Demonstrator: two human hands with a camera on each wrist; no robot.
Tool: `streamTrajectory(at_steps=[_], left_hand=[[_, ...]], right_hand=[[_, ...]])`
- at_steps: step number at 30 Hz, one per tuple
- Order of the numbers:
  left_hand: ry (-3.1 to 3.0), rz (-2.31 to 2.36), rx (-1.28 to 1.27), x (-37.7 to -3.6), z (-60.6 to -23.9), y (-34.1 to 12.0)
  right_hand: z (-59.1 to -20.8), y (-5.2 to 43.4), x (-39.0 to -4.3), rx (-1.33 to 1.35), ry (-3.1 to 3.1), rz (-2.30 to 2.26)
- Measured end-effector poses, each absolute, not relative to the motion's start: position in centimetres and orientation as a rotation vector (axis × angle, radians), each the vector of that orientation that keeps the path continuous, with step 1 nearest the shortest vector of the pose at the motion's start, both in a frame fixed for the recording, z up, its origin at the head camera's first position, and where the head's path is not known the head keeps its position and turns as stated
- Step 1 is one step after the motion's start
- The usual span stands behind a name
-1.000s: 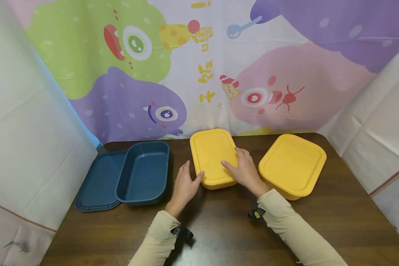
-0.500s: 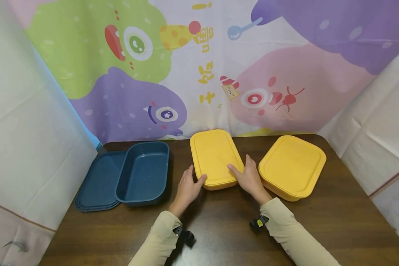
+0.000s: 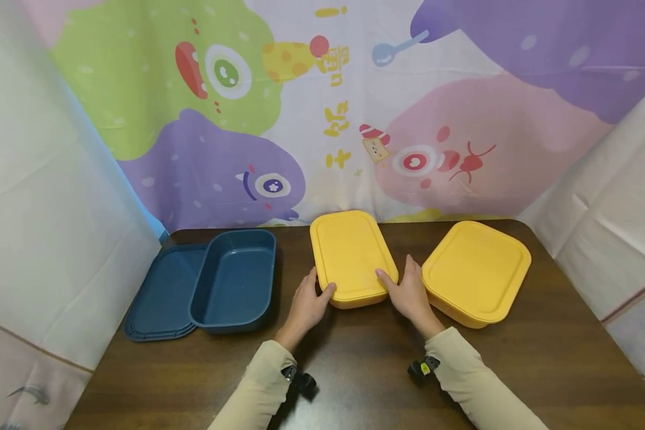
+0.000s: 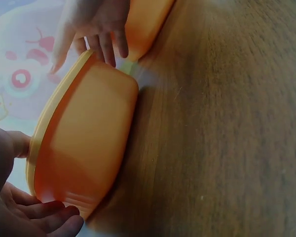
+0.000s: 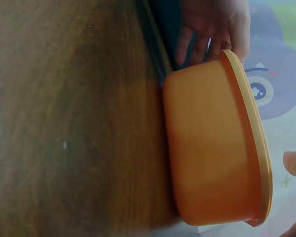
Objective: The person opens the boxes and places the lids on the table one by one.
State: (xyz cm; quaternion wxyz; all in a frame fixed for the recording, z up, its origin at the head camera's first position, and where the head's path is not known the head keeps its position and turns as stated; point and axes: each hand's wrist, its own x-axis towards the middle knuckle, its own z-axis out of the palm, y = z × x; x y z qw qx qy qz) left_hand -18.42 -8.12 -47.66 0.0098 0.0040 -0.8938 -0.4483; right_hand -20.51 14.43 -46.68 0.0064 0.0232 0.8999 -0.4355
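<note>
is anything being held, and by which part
The left hand has its thumb at the near-left lid corner of the middle yellow box, but a grip is uncertain; the right hand holds nothing.

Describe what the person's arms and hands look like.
The left sleeve and right sleeve are plain cream. The left wrist camera and right wrist camera are black, the latter with a yellow-green mark. Left hand and right hand are ungloved.
</note>
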Motion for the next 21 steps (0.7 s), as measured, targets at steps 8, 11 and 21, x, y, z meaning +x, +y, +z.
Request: streamTrajectory(at_steps=[8, 11, 21], left_hand=[[-2.801, -1.44, 0.004, -18.7, -47.8, -8.0], [-2.803, -1.458, 0.003, -18.8, -47.8, -8.1], [-2.776, -1.491, -0.035, -19.0, -48.0, -8.2]], right_hand=[[-46.9, 14.8, -19.8, 0.069, 2.838, -1.312], [-46.9, 14.9, -19.8, 0.073, 2.84, -1.306], [-46.7, 15.6, -19.3, 0.127, 2.849, -1.291]])
